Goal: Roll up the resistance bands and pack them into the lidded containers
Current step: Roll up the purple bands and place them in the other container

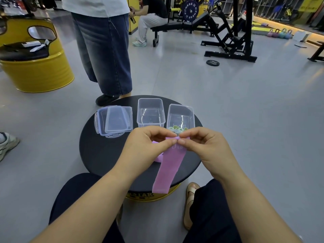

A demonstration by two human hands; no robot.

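Note:
A pink resistance band [170, 165] hangs flat from my fingertips down over the near edge of the round black table [98, 151]. My left hand [149, 146] and my right hand [201, 146] both pinch its top edge, thumbs and forefingers almost touching. Another purple band [157, 157] lies partly hidden under my left hand. Two clear containers stand open at the back: the left one [151, 113] is empty, the right one [180, 116] holds rolled green bands [177, 128] at its near end. Two clear lids [114, 121] lie stacked at the left.
A person in long denim shorts [103, 50] stands just behind the table. A yellow barrel seat [35, 67] is at the far left. Gym machines, a weight plate [212, 62] and kettlebells fill the back right. My knees flank the table.

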